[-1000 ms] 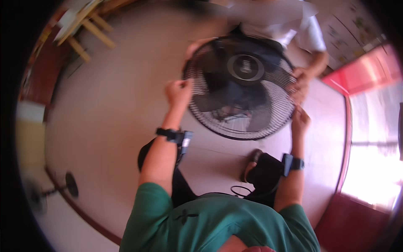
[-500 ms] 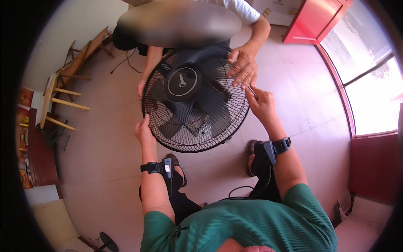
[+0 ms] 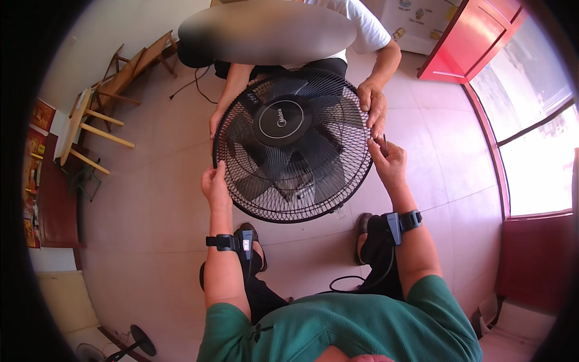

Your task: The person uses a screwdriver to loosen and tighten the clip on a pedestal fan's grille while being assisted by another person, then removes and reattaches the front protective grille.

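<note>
Since half a second ago, the fan (image 3: 294, 145) has shifted a little to the right and down in view, and the co-worker's hand (image 3: 373, 107) on the right has moved from lying spread over the grille to the fan's rim. The co-worker's other hand (image 3: 215, 122) is at the rim on the far left side.

The fan is held between the two people, above the floor (image 3: 163, 211), its grille turned up toward the head camera, with dark blades behind the mesh. The person's left hand (image 3: 217, 184) grasps the near left part of the rim with its fingertips. The right hand (image 3: 389, 163) is closed around a slim dark tool (image 3: 385, 146), with its fingertips right by the rim, just below the co-worker's hand; whether they touch the rim, I cannot tell.

Each of the person's wrists wears a black band (image 3: 224, 242). A black cord (image 3: 198, 81) lies on the floor beyond the fan, to the left. Farther left stands a pale wooden stool (image 3: 111, 131); a red door (image 3: 473, 39) is at upper right.
</note>
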